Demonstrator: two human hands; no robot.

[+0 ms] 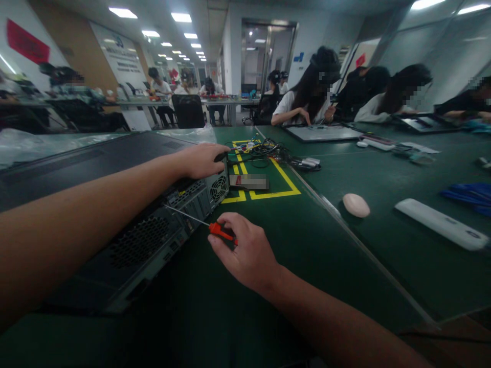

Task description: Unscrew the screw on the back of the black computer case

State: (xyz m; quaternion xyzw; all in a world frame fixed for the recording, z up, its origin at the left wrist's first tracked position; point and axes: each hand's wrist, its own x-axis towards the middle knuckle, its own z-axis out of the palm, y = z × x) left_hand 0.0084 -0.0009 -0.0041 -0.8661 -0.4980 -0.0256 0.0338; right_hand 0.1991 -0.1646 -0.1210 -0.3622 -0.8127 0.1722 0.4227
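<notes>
Screwdriver in the head view was pinched by the right hand, its tip at the computer tower on the green table; the left hand lay over the tower's edge, finger opening unclear.

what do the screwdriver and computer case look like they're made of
Screwdriver: orange-red handle, likely plastic from its even, saturated color; thin shaft, probably metal, given its pale sheen. Computer case: probably sheet metal, matte dark on top, grey at the perforated rear.
</notes>
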